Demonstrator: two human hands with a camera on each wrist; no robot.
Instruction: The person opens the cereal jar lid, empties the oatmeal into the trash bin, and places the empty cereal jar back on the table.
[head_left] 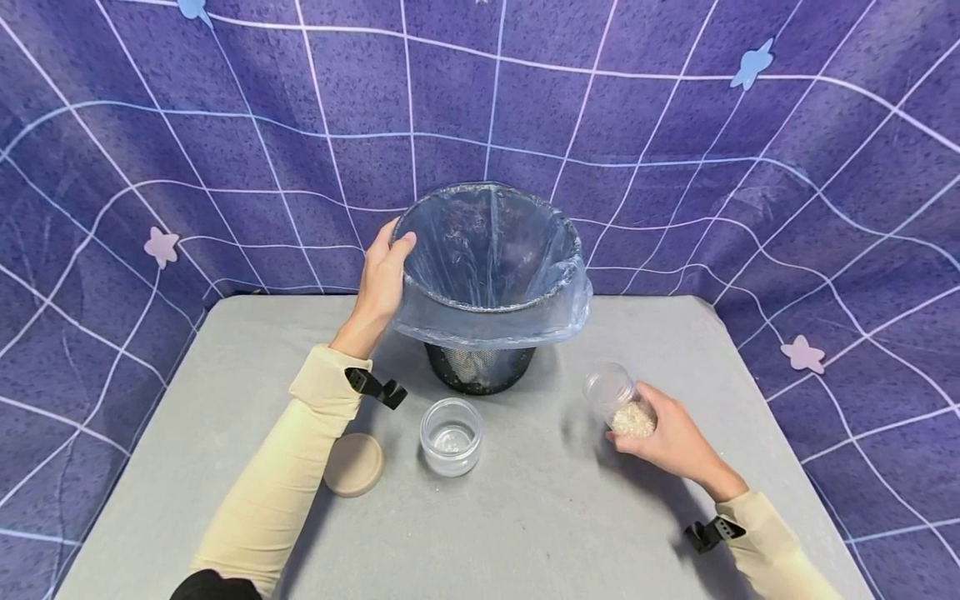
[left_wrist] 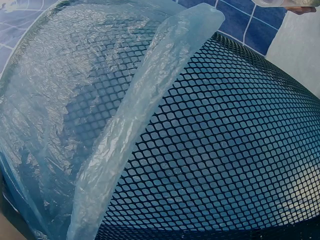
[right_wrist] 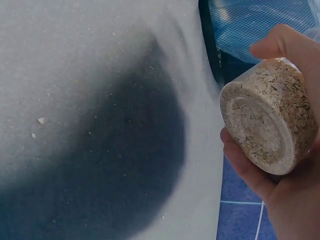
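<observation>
A black mesh wastebasket (head_left: 480,373) stands upright, lined with a translucent blue bag (head_left: 487,327) folded over its rim. My left hand (head_left: 381,282) grips the left side of that rim through the bag. In the left wrist view the mesh (left_wrist: 210,135) and the bag's loose edge (left_wrist: 117,145) fill most of the picture. To the right of the basket, my right hand (head_left: 670,435) holds a clear jar (head_left: 606,388) tilted on its side above the table. Oat flakes (right_wrist: 295,95) lie in the jar's bottom part. Its mouth points toward the basket's side.
A second clear jar (head_left: 452,437) stands open in front of the basket. Left of it, by my left forearm, lies a round beige lid (head_left: 354,465). The grey tabletop (head_left: 525,517) bears a few crumbs (right_wrist: 41,120). Purple grid-patterned curtain (head_left: 465,100) hangs behind and at both sides.
</observation>
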